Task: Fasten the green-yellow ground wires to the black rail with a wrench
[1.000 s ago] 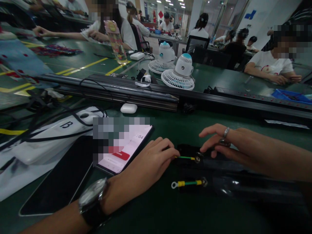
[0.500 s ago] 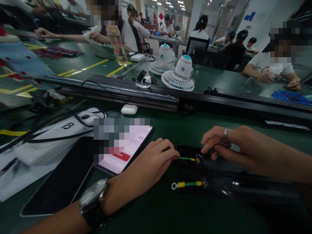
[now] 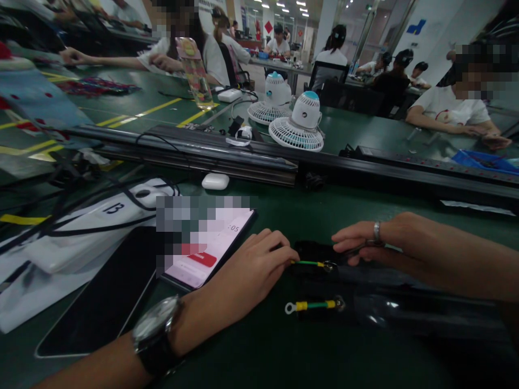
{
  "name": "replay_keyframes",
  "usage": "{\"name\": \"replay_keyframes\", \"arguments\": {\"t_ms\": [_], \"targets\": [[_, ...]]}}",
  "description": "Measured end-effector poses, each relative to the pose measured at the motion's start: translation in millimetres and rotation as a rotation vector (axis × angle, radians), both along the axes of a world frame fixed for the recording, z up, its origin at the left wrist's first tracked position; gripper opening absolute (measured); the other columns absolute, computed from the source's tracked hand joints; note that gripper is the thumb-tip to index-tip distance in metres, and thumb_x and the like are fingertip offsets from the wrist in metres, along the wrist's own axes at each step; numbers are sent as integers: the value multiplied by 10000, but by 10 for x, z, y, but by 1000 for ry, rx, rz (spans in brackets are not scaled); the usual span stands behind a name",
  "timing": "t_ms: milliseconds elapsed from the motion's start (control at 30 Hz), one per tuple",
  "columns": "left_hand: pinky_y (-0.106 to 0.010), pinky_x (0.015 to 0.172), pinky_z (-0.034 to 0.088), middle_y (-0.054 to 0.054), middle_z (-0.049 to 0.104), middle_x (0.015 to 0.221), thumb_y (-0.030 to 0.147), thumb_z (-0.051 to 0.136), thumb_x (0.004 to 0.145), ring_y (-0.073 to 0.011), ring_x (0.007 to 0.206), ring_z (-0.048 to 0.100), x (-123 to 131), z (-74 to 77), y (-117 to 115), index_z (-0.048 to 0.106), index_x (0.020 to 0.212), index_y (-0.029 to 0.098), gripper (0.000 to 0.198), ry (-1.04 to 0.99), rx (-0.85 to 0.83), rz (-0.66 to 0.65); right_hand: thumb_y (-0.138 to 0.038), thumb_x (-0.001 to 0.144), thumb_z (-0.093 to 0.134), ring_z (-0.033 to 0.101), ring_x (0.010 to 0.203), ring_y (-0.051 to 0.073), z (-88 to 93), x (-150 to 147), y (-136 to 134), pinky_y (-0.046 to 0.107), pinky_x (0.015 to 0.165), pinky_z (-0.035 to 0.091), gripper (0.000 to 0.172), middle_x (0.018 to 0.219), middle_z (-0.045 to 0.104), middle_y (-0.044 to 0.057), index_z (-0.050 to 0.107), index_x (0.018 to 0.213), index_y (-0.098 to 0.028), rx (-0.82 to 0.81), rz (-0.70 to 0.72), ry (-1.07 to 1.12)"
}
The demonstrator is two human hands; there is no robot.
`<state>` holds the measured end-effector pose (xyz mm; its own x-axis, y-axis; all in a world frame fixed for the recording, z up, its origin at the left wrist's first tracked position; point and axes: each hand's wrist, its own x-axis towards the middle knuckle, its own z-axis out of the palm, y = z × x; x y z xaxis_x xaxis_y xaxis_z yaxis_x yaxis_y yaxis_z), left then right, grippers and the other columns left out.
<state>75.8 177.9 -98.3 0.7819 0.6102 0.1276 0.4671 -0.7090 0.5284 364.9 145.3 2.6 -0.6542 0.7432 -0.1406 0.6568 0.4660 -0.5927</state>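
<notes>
My left hand is closed in a pinch on one end of a short green-and-yellow ground wire. The wire's other end reaches a metal fastener on a glossy black part. My right hand is just above and to the right of that fastener, with its thumb and fingers pressed together. Something thin and dark seems to lie between them, too unclear to name. Nearer to me, a second ground wire with a bare ring terminal is attached to another black part.
A lit phone and a dark tablet-like slab lie left of my hands. Behind stand a white earbud case, long black rails and two white fans. People sit across the table.
My right hand's fingers have straightened and drawn closer together, tilting slightly over the fastener. My left hand stays on the wire. The person at far right has lowered their hands.
</notes>
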Motion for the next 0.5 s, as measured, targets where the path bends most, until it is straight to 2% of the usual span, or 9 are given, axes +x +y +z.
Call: {"name": "replay_keyframes", "arguments": {"t_ms": [133, 233, 367, 500], "targets": [[-359, 907, 427, -25, 568, 1162, 83, 470, 1003, -192, 1025, 510, -2, -15, 3, 620, 1134, 240, 254, 0, 2, 3, -225, 1026, 527, 695, 1172, 212, -7, 16, 28, 272, 962, 543, 388, 1391, 677, -9, 625, 1387, -329, -56, -1, 7], [-359, 908, 428, -21, 564, 1166, 97, 469, 1011, -190, 1024, 508, -6, -21, 5, 617, 1137, 244, 243, -1, -2, 2, -223, 1025, 526, 706, 1137, 202, -10, 23, 29, 276, 956, 534, 374, 1341, 706, -4, 634, 1370, -321, -30, -17, -18], [-358, 902, 431, -24, 564, 1164, 106, 466, 1017, -188, 1017, 509, -7, -10, 9, 617, 1136, 242, 236, 4, -5, -2, -185, 1005, 531, 740, 954, 175, -9, 18, 6, 259, 831, 528, 302, 1135, 773, -30, 695, 1222, -315, -6, -29, -61], [-360, 905, 432, -33, 565, 1163, 110, 458, 1020, -190, 1021, 511, -1, 5, 8, 624, 1124, 235, 232, -1, -4, -3, -61, 937, 527, 717, 845, 154, -16, 8, -14, 259, 755, 476, 345, 995, 759, -77, 685, 1096, -323, -1, -30, -147]]}}
